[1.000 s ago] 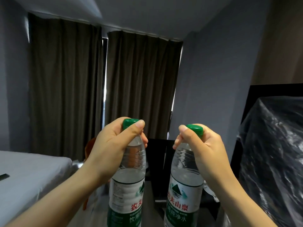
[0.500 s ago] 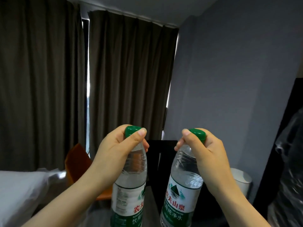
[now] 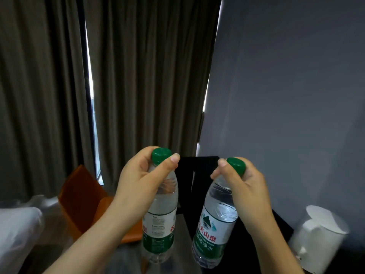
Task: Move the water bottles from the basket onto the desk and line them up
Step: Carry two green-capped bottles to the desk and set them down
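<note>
Hands: left (image 3: 136, 186), right (image 3: 246, 192) each gripping a bottle neck | right bottle (image 3: 215, 226) label: 山泉

Two clear plastic water bottles hang in the air side by side, each with a green cap and a white-and-green label bearing red characters. The left bottle (image 3: 160, 212) is nearly upright, its cap at 12 o'clock, gripped around the neck and shoulder by the left hand (image 3: 138, 186). The right bottle (image 3: 216, 226) tilts, cap toward 1 o'clock and base toward 7, held at its neck by the right hand (image 3: 246, 192). They do not touch.
</note>
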